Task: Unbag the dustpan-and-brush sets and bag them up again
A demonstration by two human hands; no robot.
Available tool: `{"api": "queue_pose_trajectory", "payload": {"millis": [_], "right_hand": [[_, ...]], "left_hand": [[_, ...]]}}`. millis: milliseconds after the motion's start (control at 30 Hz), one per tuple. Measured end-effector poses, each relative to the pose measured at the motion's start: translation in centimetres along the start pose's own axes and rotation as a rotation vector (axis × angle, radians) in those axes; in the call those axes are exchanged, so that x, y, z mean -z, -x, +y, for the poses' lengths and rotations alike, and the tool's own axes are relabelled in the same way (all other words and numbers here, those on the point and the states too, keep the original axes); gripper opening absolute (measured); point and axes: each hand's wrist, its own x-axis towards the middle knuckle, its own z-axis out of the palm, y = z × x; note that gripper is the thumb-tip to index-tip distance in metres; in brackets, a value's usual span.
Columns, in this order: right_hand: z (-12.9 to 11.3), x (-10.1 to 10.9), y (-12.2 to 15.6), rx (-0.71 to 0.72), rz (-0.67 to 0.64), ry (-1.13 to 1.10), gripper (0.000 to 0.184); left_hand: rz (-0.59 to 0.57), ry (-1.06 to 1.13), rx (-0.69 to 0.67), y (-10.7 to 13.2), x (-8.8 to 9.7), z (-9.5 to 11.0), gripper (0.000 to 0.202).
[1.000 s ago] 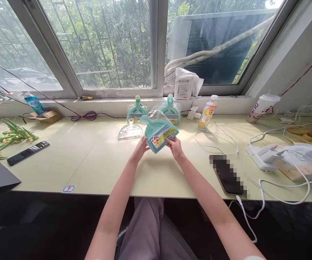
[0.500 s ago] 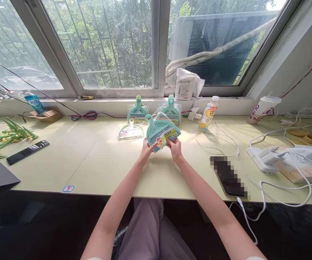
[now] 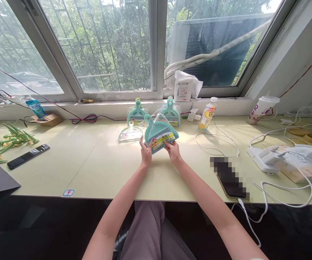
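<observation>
One desk [image 3: 104,173]: smooth, cream, flat. Above it, short of the rear edge: teal dustpan set [image 3: 161,127], fan-shaped, looped handle, crinkly clear film, tilted. Step in hand, as judged: holding the pack for inspection; next move calls for even support both sides, as film may slip. Two similar wrapped sets [image 3: 170,115] at the rear edge; whitish half-round pack [image 3: 130,134] just in front of the left one. Left hand [image 3: 146,153] pinches the pack's left side, right hand [image 3: 174,152] its lower right edge. Smallest: yellow printed label [image 3: 162,139]
</observation>
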Motion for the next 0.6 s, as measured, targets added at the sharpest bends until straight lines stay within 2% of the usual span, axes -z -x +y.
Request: {"api": "queue_pose_trajectory", "payload": {"millis": [100, 167, 233, 333, 600], "right_hand": [[-0.3, 0.3, -0.1, 0.015, 0.0, 0.04, 0.042], [-0.4, 0.5, -0.3, 0.015, -0.001, 0.06, 0.042], [-0.3, 0.7, -0.4, 0.011, -0.007, 0.071, 0.042], [-0.1, 0.8, -0.6, 0.006, -0.008, 0.091, 0.042], [0.4, 1.2, -0.9, -0.017, 0.003, 0.143, 0.041]], "left_hand": [[0.067, -0.26, -0.153, 0.3, 0.5, 1.1, 0.087], [0.071, -0.434, -0.26, 0.4, 0.7, 1.7, 0.077], [-0.042, -0.528, -0.319, 0.3, 0.8, 2.0, 0.056], [-0.185, -0.556, -0.328, 0.1, 0.9, 2.0, 0.046], [-0.219, -0.608, -0.252, 0.2, 1.0, 0.8, 0.049]]}}
